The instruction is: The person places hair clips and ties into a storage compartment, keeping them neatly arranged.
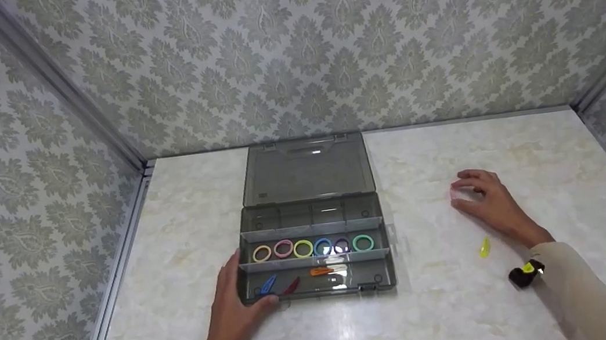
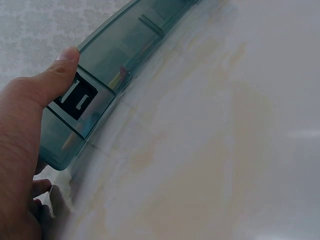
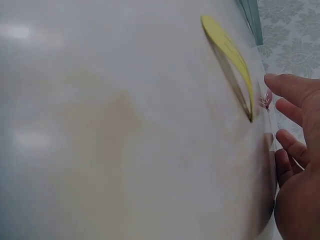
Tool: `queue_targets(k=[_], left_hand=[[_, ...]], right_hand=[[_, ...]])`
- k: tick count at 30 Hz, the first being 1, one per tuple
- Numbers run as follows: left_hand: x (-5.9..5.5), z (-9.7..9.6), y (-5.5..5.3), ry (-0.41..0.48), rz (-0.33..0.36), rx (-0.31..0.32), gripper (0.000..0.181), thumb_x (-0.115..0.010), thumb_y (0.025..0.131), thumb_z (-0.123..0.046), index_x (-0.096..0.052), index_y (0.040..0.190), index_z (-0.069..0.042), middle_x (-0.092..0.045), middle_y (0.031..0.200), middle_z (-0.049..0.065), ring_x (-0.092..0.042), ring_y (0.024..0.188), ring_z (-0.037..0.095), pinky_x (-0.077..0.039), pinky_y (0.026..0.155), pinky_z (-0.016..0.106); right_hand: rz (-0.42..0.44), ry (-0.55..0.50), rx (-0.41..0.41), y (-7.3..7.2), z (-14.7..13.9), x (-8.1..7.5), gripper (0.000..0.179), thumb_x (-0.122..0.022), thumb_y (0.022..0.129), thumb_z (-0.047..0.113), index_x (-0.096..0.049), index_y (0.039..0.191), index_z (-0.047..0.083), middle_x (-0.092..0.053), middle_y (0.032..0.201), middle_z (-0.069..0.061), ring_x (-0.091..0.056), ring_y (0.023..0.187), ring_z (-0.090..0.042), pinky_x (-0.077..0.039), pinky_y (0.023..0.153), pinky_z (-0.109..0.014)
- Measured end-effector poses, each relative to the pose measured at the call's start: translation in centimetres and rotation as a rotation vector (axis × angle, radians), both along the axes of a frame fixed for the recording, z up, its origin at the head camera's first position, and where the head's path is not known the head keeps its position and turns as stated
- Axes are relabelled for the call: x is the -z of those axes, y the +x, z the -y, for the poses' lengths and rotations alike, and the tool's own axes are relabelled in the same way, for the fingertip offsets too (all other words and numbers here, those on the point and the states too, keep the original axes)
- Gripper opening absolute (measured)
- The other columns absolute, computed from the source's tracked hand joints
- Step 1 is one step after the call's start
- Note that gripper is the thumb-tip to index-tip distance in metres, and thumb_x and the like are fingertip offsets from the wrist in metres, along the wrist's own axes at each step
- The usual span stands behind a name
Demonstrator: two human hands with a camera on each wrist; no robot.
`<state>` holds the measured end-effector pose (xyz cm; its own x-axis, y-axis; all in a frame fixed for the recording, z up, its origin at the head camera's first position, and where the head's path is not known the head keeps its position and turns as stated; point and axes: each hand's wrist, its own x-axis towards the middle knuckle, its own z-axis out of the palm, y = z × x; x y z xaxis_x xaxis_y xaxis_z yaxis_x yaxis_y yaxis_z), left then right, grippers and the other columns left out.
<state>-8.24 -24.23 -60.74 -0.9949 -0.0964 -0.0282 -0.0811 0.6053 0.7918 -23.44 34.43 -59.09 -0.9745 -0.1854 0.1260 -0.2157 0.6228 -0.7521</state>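
A smoky grey plastic organizer box stands with its lid folded back. My left hand grips its front left corner, thumb on the front wall. Its middle row holds several ring-shaped hair ties, such as a yellow one and a green one. In the front row lie a blue hair clip, a dark red one and an orange one. At the right, my right hand has its curved fingertips around a pink hair clip; I cannot tell whether they pinch it.
A yellow hair clip lies on the marbled table, close to my right wrist. A black device sits at the right cuff. Patterned walls border the table at the back and both sides.
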Motion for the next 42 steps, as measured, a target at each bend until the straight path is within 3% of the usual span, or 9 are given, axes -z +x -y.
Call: queue_targets(k=[3, 19, 26, 35, 42], left_hand=[[0.0, 0.0, 0.0, -0.002, 0.000, 0.001, 0.130, -0.092, 0.077, -0.071, -0.019, 0.177, -0.032, -0.026, 0.179, 0.007, -0.022, 0.167, 0.037, -0.024, 0.133, 0.064], [0.2, -0.1, 0.1, -0.007, -0.040, 0.021, 0.126, -0.093, 0.081, -0.064, -0.019, 0.177, -0.029, -0.027, 0.179, 0.010, -0.016, 0.168, 0.041, -0.020, 0.134, 0.066], [0.2, -0.2, 0.1, -0.005, -0.030, 0.021, 0.126, -0.093, 0.081, -0.064, -0.019, 0.177, -0.030, -0.026, 0.180, 0.010, -0.014, 0.168, 0.043, -0.019, 0.134, 0.067], [0.2, -0.2, 0.0, -0.005, 0.000, 0.014, 0.128, -0.092, 0.080, -0.067, -0.017, 0.178, -0.031, -0.025, 0.180, 0.010, -0.017, 0.168, 0.041, -0.020, 0.134, 0.066], [0.0, 0.0, 0.1, -0.017, -0.010, 0.017, 0.127, -0.093, 0.081, -0.064, -0.017, 0.178, -0.032, -0.025, 0.179, 0.010, -0.020, 0.167, 0.041, -0.023, 0.133, 0.067]], right_hand=[[-0.004, 0.000, -0.004, -0.2, -0.2, -0.1, 0.043, -0.080, 0.105, 0.032, -0.074, 0.139, 0.006, -0.045, 0.168, -0.015, -0.035, 0.156, -0.038, -0.036, 0.102, -0.012], [0.018, 0.058, -0.055, -0.8, -0.5, -0.7, 0.052, -0.078, 0.106, 0.031, -0.068, 0.149, 0.005, -0.036, 0.174, -0.019, -0.028, 0.158, -0.043, -0.039, 0.108, -0.039], [0.003, 0.043, -0.056, -0.9, -0.2, -0.7, 0.047, -0.079, 0.105, 0.024, -0.070, 0.145, 0.002, -0.037, 0.172, -0.024, -0.025, 0.157, -0.047, -0.040, 0.109, -0.053], [-0.023, 0.026, -0.020, -0.7, 0.4, -0.4, 0.044, -0.081, 0.103, 0.018, -0.071, 0.140, -0.004, -0.039, 0.170, -0.027, -0.026, 0.155, -0.047, -0.038, 0.106, -0.045], [0.020, -0.010, 0.013, -0.8, 1.2, -1.0, 0.041, -0.083, 0.101, 0.010, -0.072, 0.135, -0.009, -0.038, 0.168, -0.030, -0.024, 0.156, -0.051, -0.040, 0.112, -0.061]])
